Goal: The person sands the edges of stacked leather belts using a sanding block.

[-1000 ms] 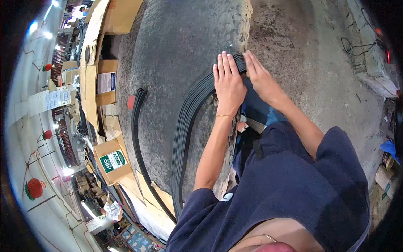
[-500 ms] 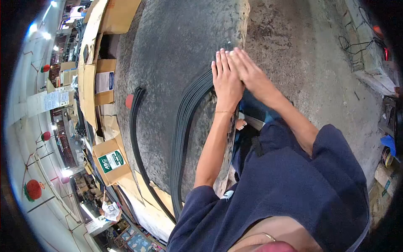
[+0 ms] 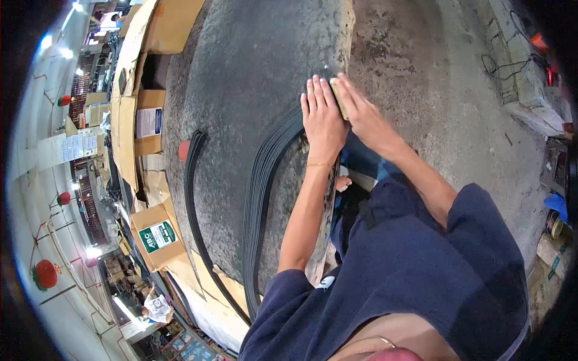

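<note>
My left hand (image 3: 324, 123) lies flat, fingers stretched out, over the upper end of a bundle of thin black strips (image 3: 257, 192). The strips look like rubber and curve across the dark worktable (image 3: 241, 66); their ends are hidden beneath that hand. Right beside it, at the table's edge, my right hand (image 3: 365, 117) holds a tan block (image 3: 339, 99), its fingers along the block's outer side. The block stands close against the left hand; whether it touches the strips I cannot see.
A second, thinner bundle of black strips (image 3: 191, 198) lies farther left, near a round red object (image 3: 183, 150). Cardboard boxes, one with a green ABC label (image 3: 158, 236), line the table's far side. Concrete floor (image 3: 433, 90) stretches to the right. Another person (image 3: 158, 308) is in the background.
My right hand has turned slightly away from the left, and the tan block now shows between them. The left hand stays flat on the strips, its fingers a little more together.
</note>
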The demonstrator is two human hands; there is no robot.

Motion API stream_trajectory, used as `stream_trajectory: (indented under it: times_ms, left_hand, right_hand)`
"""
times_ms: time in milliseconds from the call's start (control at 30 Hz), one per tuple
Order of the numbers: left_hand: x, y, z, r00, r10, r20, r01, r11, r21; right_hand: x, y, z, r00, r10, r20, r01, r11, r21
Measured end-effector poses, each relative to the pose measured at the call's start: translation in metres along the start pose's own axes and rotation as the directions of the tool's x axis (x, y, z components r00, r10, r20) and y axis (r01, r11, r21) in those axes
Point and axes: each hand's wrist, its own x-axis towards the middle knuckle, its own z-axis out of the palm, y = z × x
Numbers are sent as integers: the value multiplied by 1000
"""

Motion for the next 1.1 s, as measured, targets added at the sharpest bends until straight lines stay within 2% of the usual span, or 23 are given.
stream_trajectory:
  times_ms: [67, 133, 200, 267, 333, 500, 667, 733, 767, 800, 833, 867, 933, 967, 1000, 1067, 1100]
  left_hand:
    - [1, -3, 3, 1000, 16, 2, -16, 997, 76]
    - [8, 1, -2, 1000, -9, 0, 9, 999, 42]
    - [7, 2, -8, 1000, -22, 17, 22, 1000, 6]
    - [6, 0, -9, 998, -39, 46, 41, 998, -38]
    - [5, -1, -9, 997, -50, 60, 53, 998, -42]
    - [8, -6, -5, 994, -83, 74, 90, 991, -96]
    - [9, -3, -1, 993, -104, 51, 107, 993, -48]
    - [8, 0, -5, 993, -103, 51, 105, 993, -54]
    - [9, 0, -8, 991, -102, 90, 106, 994, -42]
    - [9, -1, -9, 987, -102, 126, 106, 994, -29]
    - [12, -1, -6, 990, -102, 97, 103, 995, -6]
    - [11, -1, -5, 985, -115, 126, 111, 993, 33]
    - [11, -1, -6, 986, -125, 113, 128, 992, -14]
    - [10, -1, -4, 990, -112, 89, 112, 994, 8]
    - [12, -3, -3, 991, -104, 80, 104, 995, 6]
    - [10, -2, 0, 993, -106, 50, 107, 994, -25]
    - [9, -3, -1, 996, -81, 36, 81, 996, -20]
  right_hand:
    - [-2, 8, 8, 986, -166, 3, 166, 986, -10]
    - [9, 30, 15, 991, -132, -20, 133, 991, 23]
    - [16, 34, 0, 973, 185, 138, -201, 974, 109]
    - [17, 31, -8, 966, 229, 119, -247, 955, 164]
    - [12, 33, -9, 990, 138, 1, -136, 980, 147]
    - [4, 33, 4, 996, 92, 4, -90, 970, 224]
    - [1, 20, -7, 996, 89, 5, -87, 968, 234]
    - [2, 9, -12, 997, -15, -76, 34, 966, 256]
    - [3, 13, -6, 997, -14, -74, 32, 966, 256]
    - [5, 20, 6, 987, -145, -64, 152, 981, 121]
    - [4, 23, 17, 962, -269, -37, 269, 963, -9]
    - [-2, 29, 21, 962, -271, -41, 271, 963, -8]
    - [-3, 50, 13, 994, -21, 107, 23, 1000, -21]
    - [-9, 53, 8, 992, 51, 120, -51, 999, -4]
    - [-4, 36, -5, 993, 50, 109, -49, 999, -10]
    - [2, -1, -22, 995, -84, -48, 90, 985, 149]
    - [0, 5, -10, 982, -182, -53, 185, 982, 47]
